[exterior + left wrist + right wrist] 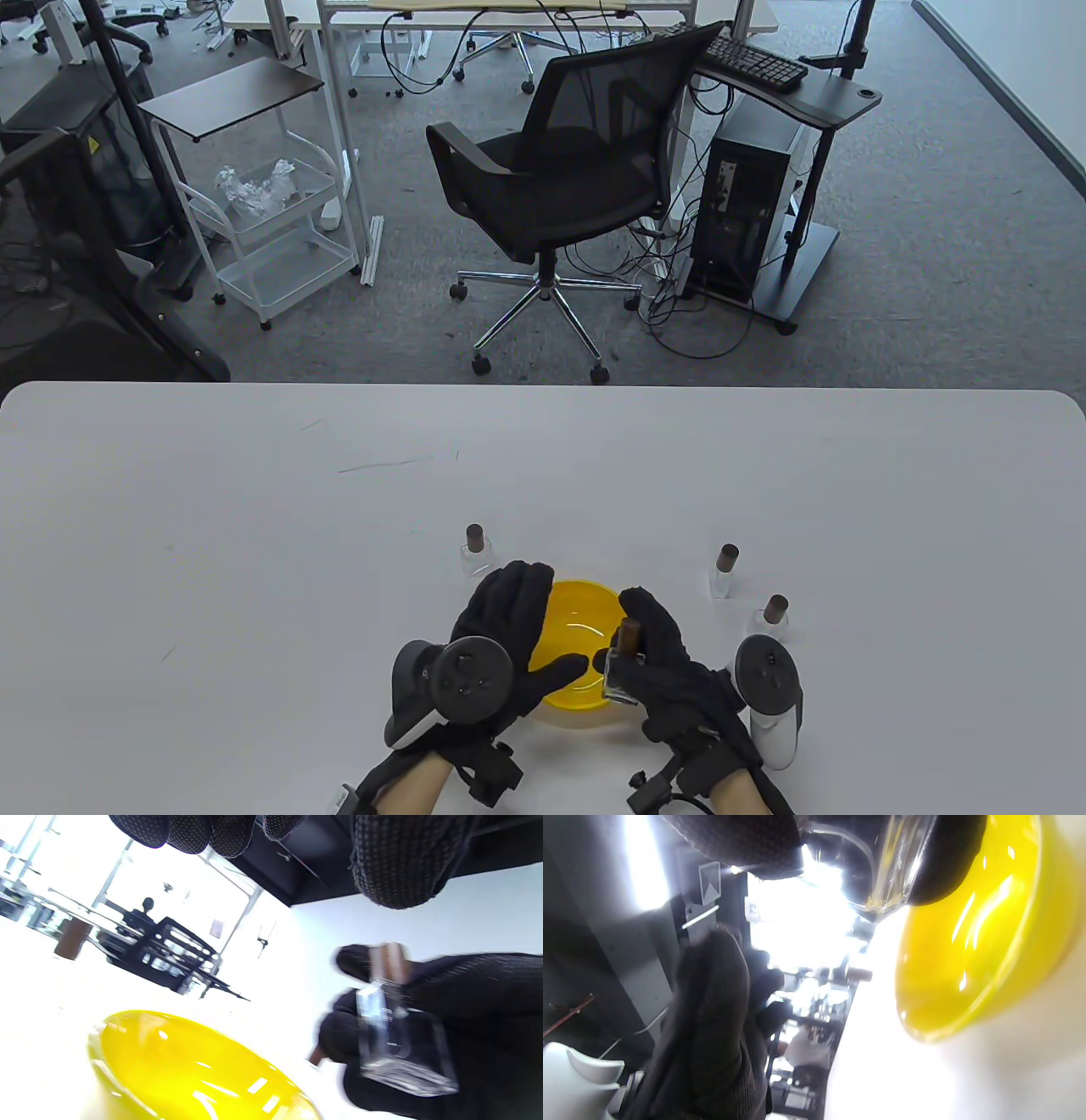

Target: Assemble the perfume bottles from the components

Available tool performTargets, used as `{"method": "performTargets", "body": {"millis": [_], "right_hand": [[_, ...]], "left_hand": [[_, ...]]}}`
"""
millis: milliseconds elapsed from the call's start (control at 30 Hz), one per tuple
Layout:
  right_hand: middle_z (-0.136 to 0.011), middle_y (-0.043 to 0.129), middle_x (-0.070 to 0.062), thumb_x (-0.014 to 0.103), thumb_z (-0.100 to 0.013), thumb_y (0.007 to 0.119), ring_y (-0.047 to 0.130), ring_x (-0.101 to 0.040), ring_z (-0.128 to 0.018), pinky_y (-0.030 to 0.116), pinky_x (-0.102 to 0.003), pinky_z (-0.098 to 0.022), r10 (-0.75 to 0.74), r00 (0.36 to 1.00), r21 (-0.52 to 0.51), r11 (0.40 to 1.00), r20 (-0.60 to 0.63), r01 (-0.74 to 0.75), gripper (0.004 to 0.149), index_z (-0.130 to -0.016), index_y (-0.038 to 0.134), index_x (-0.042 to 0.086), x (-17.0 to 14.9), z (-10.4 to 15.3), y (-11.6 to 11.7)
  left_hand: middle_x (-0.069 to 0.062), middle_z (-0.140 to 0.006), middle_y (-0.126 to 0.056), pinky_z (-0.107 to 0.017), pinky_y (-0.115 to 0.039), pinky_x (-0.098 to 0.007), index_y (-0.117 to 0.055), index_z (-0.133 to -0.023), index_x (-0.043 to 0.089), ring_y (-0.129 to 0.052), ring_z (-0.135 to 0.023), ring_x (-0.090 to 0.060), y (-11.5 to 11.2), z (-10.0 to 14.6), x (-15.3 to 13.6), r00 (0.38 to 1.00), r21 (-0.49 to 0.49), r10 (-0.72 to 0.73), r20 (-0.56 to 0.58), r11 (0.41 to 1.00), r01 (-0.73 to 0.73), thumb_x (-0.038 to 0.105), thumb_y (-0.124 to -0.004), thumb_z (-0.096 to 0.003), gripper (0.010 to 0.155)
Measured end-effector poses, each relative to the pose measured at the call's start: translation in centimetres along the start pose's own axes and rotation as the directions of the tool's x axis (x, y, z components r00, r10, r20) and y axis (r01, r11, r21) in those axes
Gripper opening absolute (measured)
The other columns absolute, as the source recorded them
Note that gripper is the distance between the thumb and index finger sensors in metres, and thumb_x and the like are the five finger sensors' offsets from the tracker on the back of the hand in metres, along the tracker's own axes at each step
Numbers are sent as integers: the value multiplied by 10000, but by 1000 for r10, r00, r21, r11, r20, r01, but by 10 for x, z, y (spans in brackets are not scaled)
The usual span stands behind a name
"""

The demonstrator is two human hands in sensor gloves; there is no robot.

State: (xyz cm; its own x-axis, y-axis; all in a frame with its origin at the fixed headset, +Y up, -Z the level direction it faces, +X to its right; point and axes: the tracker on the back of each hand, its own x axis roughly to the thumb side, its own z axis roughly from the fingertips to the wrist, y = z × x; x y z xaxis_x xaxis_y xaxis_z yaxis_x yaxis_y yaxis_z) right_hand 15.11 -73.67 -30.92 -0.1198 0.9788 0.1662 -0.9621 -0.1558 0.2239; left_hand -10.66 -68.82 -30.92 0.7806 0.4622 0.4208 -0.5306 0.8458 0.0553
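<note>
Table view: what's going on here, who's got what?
A person in black sensor gloves is assembling perfume bottles. The right hand holds a clear bottle with a brown cap over the yellow bowl. The left hand rests open at the bowl's left rim, holding nothing. Three capped bottles stand on the table.

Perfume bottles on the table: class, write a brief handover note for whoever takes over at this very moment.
Right hand holds a capped bottle over the yellow bowl.
Left hand is open at the bowl's left rim, holding nothing.
Done: three capped bottles stand on the table, one behind the bowl and two to its right.
Left: set the held bottle down; any parts left in the bowl are hidden.
</note>
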Motion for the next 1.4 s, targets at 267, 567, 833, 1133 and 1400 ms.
{"method": "performTargets", "body": {"millis": [267, 567, 833, 1133, 1400], "right_hand": [[-978, 642, -202, 210, -598, 756, 812, -483, -807, 764, -582, -540, 373, 927, -241, 903, 32, -355, 579, -1082, 446, 136, 19, 6, -25], [-936, 853, -158, 301, -577, 814, 878, -418, -777, 810, -508, -505, 643, 753, -290, 701, -138, -651, 539, -1034, 602, 107, 24, -12, -39], [-943, 843, -218, 321, -616, 730, 910, -419, -735, 823, -500, -474, 796, 565, -196, 532, -215, -824, 515, -1033, 567, 65, 19, -51, -24], [-972, 810, -233, 316, -625, 701, 888, -437, -763, 811, -514, -495, 858, 434, -14, 448, -273, -894, 521, -1038, 532, 48, 4, -89, -15], [-981, 805, -222, 326, -623, 709, 881, -438, -774, 808, -519, -500, 857, 424, 20, 449, -295, -893, 533, -1040, 527, 49, -11, -95, -14]], "left_hand": [[-175, -1194, -346, -800, -443, -586, -328, -1172, 235, -392, -1085, -465, -3, 8, -42, 989, 7, -20, -148, 1000, 21, 592, -750, -498, 872], [-154, -1206, -322, -809, -411, -592, -334, -1172, 241, -336, -1100, -461, 4, 20, -73, 971, -44, -78, -226, 997, 70, 571, -756, -503, 857], [-152, -1208, -313, -809, -403, -596, -332, -1171, 240, -319, -1103, -459, 3, 21, -79, 959, -77, -138, -246, 989, 122, 557, -767, -502, 858], [-159, -1205, -313, -807, -405, -597, -342, -1171, 238, -319, -1100, -461, 2, 22, -77, 959, -94, -144, -245, 988, 124, 555, -765, -504, 851], [-160, -1205, -313, -806, -404, -598, -345, -1170, 237, -318, -1098, -466, 0, 22, -76, 957, -111, -158, -244, 985, 135, 553, -765, -505, 848]]}}
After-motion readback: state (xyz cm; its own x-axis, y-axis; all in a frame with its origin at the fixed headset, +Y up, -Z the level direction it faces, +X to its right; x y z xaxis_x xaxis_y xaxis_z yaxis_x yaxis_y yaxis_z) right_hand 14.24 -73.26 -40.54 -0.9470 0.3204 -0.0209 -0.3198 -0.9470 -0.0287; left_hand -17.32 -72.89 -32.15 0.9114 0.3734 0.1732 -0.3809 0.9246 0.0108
